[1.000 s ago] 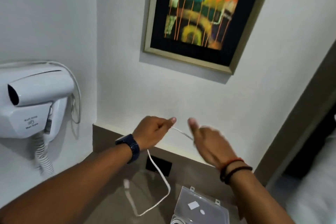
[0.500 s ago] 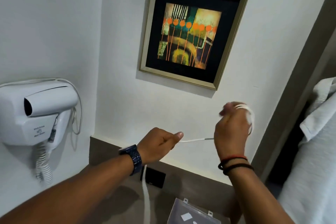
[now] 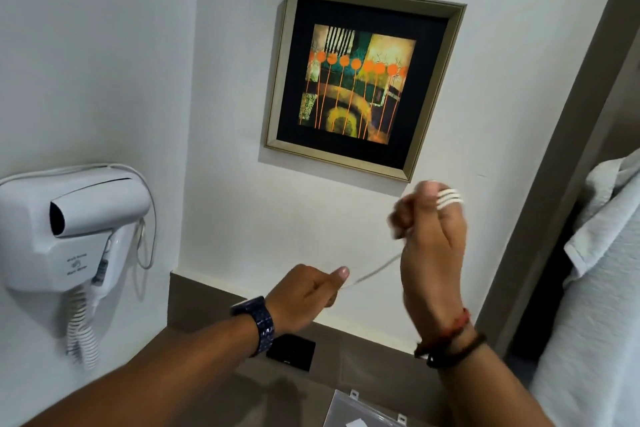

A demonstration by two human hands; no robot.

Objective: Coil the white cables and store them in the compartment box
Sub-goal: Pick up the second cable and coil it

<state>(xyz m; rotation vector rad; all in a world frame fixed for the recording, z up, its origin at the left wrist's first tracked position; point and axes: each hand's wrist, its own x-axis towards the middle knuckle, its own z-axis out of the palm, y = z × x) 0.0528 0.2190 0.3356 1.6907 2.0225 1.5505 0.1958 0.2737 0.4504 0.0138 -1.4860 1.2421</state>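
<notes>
Coiling is mid-way: the left hand (image 3: pixel 304 291) pinches the cable (image 3: pixel 372 273) taut toward the right hand (image 3: pixel 429 239), closed with three turns round its fingers (image 3: pixel 446 199), so next comes feeding slack for another wrap, then the box (image 3: pixel 360 411) below.

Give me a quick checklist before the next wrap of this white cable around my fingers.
1. Wraps sit side by side on the right hand: ok, three loops of the white cable show.
2. Left hand grip pinches the feed: ok.
3. Span between hands taut: ok, though blurred.
4. Slack below the left hand free of snags: cannot tell, hidden.
5. Compartment box open and within reach: cannot tell, only its lid edge shows.
</notes>
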